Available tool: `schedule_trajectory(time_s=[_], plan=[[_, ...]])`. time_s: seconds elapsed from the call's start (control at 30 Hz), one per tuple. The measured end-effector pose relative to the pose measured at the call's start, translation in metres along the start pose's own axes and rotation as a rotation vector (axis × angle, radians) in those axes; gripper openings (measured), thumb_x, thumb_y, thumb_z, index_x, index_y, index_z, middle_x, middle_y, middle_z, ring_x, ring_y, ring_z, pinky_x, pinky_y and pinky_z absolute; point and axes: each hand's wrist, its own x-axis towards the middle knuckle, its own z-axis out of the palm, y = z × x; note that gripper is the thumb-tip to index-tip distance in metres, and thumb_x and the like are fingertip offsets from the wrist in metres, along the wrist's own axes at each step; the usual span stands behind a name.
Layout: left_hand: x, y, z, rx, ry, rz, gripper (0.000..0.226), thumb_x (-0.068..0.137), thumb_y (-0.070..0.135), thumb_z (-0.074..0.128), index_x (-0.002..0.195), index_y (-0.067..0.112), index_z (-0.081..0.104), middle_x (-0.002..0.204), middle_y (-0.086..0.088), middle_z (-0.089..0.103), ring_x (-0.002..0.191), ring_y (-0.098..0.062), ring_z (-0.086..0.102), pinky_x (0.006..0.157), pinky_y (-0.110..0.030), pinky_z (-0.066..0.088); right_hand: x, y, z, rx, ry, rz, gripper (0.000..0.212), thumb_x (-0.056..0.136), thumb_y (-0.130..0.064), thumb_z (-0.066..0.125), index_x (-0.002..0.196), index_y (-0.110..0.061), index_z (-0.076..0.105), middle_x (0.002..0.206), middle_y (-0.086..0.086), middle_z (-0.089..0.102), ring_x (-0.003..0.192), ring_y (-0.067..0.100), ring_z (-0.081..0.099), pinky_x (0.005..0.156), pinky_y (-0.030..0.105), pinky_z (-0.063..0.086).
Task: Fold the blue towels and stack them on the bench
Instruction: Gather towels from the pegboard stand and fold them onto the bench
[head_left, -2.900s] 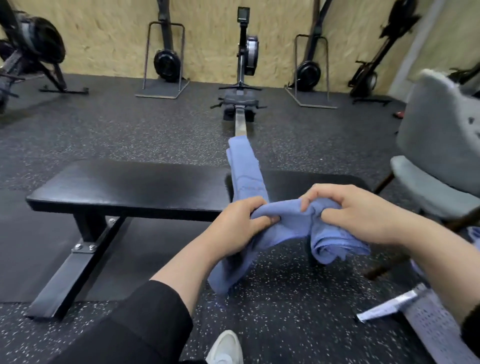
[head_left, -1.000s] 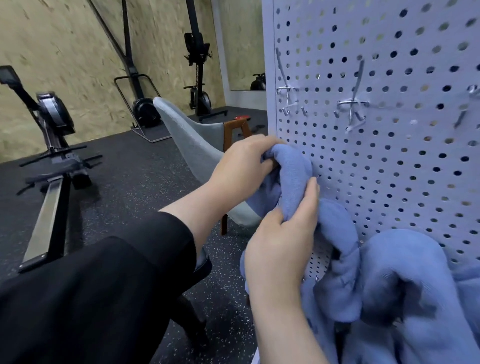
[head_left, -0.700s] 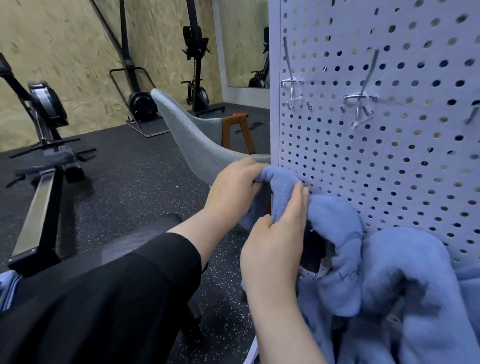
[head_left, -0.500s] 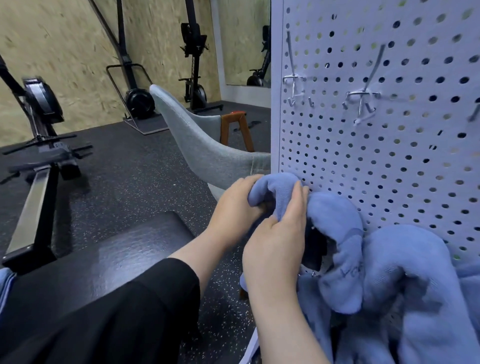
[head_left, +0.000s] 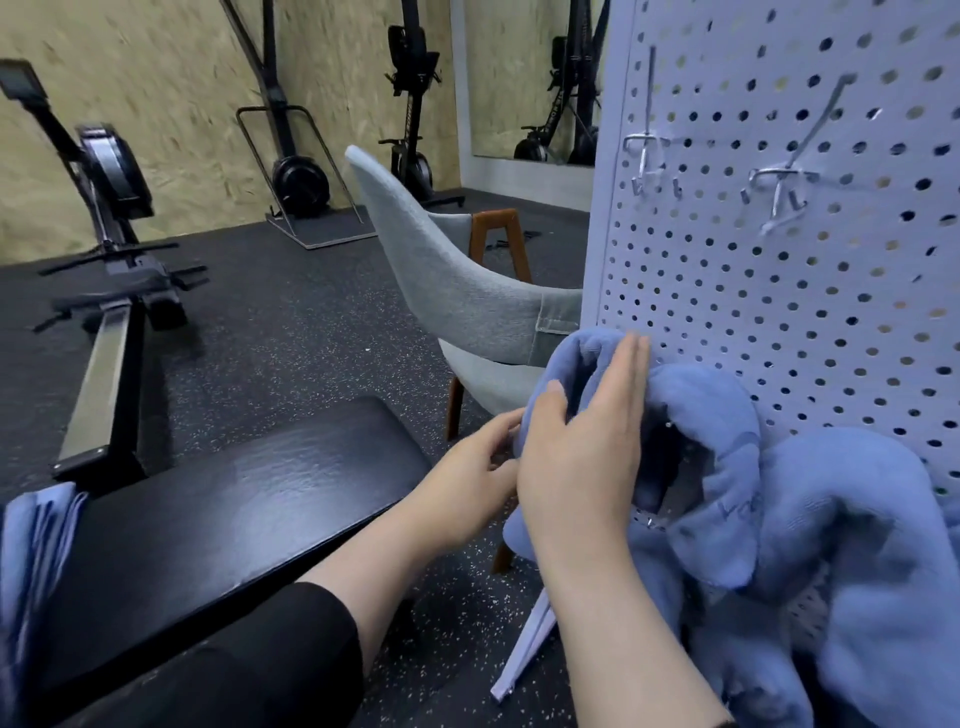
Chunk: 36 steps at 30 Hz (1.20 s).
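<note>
Hands meet at centre frame, both on one blue towel (head_left: 691, 415) that hangs bunched against the white pegboard (head_left: 779, 291) at 3 o'clock. My right hand (head_left: 582, 452) is raised, palm on the cloth, four fingers straight and pressed together pointing to 12 o'clock, fingertips at the towel's top edge, thumb curled over a fold at 10 o'clock of the palm, so the fold sits pinched between thumb and palm. My left hand (head_left: 467, 488) comes in from 7 o'clock, black sleeve (head_left: 249, 670) pushed back on the forearm, fingers curved toward the towel's left edge. Fingertips are hidden behind the right hand, so I cannot tell if it grips the cloth or only touches it. More blue towels (head_left: 857, 571) hang heaped at 4 o'clock, low on the pegboard. Black bench (head_left: 234, 519) lies at 8 o'clock, with a folded towel stack (head_left: 31, 561) at its far left end at 9 o'clock. Grey chair (head_left: 457, 301) stands at 12 o'clock, just behind the hands. Rowing machine (head_left: 104, 249) at 10 o'clock, well apart.
</note>
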Motion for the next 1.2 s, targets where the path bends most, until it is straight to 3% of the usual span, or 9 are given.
schedule_trajectory(time_s=[0.13, 0.23, 0.33, 0.43, 0.63, 0.73, 0.9, 1.1, 1.2], plan=[[-0.037, -0.006, -0.046, 0.162, 0.223, -0.073, 0.042, 0.098, 0.024, 0.058, 0.139, 0.032, 0.055, 0.134, 0.013, 0.064, 0.122, -0.001, 0.059, 0.102, -0.024, 0.046, -0.026, -0.039, 0.001, 0.054, -0.123, -0.113, 0.065, 0.097, -0.024, 0.051, 0.159, -0.015, 0.03, 0.17, 0.0, 0.017, 0.156, 0.011, 0.012, 0.125, 0.025, 0.01], [-0.094, 0.001, -0.089, 0.286, 0.398, -0.156, 0.031, 0.1, 0.027, 0.055, 0.13, 0.032, 0.062, 0.124, 0.018, 0.066, 0.115, 0.002, 0.058, 0.102, -0.024, 0.046, -0.051, -0.063, 0.008, 0.109, -0.267, -0.142, 0.044, 0.101, -0.023, 0.053, 0.144, -0.017, 0.054, 0.16, -0.003, 0.042, 0.147, 0.011, 0.035, 0.113, 0.009, 0.019], [-0.162, 0.003, -0.131, 0.421, 0.511, -0.244, 0.025, 0.101, 0.029, 0.054, 0.123, 0.029, 0.067, 0.118, 0.015, 0.068, 0.111, -0.003, 0.06, 0.1, -0.027, 0.046, -0.087, -0.083, 0.025, 0.098, -0.558, -0.09, 0.025, 0.1, -0.023, 0.057, 0.122, -0.025, 0.069, 0.121, -0.004, 0.072, 0.111, 0.011, 0.064, 0.093, 0.021, 0.041], [-0.231, -0.005, -0.166, 0.544, 0.587, -0.332, 0.023, 0.102, 0.03, 0.053, 0.12, 0.027, 0.067, 0.117, 0.012, 0.067, 0.111, -0.007, 0.059, 0.098, -0.028, 0.044, -0.131, -0.107, 0.039, 0.087, -0.831, -0.096, 0.019, 0.1, -0.028, 0.058, 0.114, -0.028, 0.071, 0.105, -0.01, 0.071, 0.089, -0.002, 0.061, 0.079, 0.022, 0.042], [-0.34, -0.041, -0.211, 0.626, 0.718, -0.496, 0.016, 0.1, 0.031, 0.052, 0.101, 0.028, 0.068, 0.102, 0.011, 0.066, 0.095, -0.011, 0.06, 0.087, -0.034, 0.049, -0.217, -0.138, 0.07, -0.002, -1.092, -0.24, 0.024, 0.101, -0.031, 0.059, 0.122, -0.026, 0.068, 0.111, -0.016, 0.067, 0.101, -0.001, 0.06, 0.091, 0.027, 0.046], [-0.369, -0.062, -0.23, 0.68, 0.69, -0.584, 0.019, 0.1, 0.029, 0.051, 0.106, 0.026, 0.069, 0.105, 0.004, 0.064, 0.101, -0.018, 0.059, 0.087, -0.038, 0.048, -0.255, -0.151, 0.09, -0.077, -1.169, -0.378, 0.032, 0.101, -0.033, 0.057, 0.132, -0.023, 0.063, 0.129, -0.012, 0.063, 0.12, 0.008, 0.056, 0.099, 0.023, 0.041], [-0.394, -0.084, -0.255, 0.697, 0.661, -0.663, 0.025, 0.102, 0.029, 0.047, 0.118, 0.025, 0.066, 0.116, 0.003, 0.063, 0.108, -0.02, 0.057, 0.089, -0.038, 0.049, -0.307, -0.176, 0.141, -0.197, -1.27, -0.575, 0.047, 0.102, -0.034, 0.057, 0.144, -0.014, 0.052, 0.15, 0.0, 0.051, 0.138, 0.02, 0.046, 0.113, 0.036, 0.036], [-0.405, -0.101, -0.27, 0.685, 0.675, -0.693, 0.026, 0.102, 0.028, 0.046, 0.118, 0.024, 0.066, 0.112, -0.001, 0.063, 0.106, -0.023, 0.059, 0.086, -0.04, 0.049, -0.353, -0.193, 0.204, -0.472, -1.307, -0.723, 0.069, 0.094, -0.066, 0.054, 0.13, -0.008, 0.048, 0.129, 0.004, 0.052, 0.124, 0.027, 0.052, 0.1, 0.042, 0.042], [-0.409, -0.105, -0.275, 0.662, 0.71, -0.696, 0.026, 0.101, 0.028, 0.048, 0.118, 0.024, 0.066, 0.113, 0.0, 0.063, 0.105, -0.023, 0.058, 0.086, -0.039, 0.05, -0.368, -0.186, 0.22, -0.613, -1.298, -0.766, 0.066, 0.096, -0.055, 0.057, 0.139, -0.008, 0.039, 0.135, 0.006, 0.048, 0.13, 0.026, 0.049, 0.1, 0.039, 0.042]])
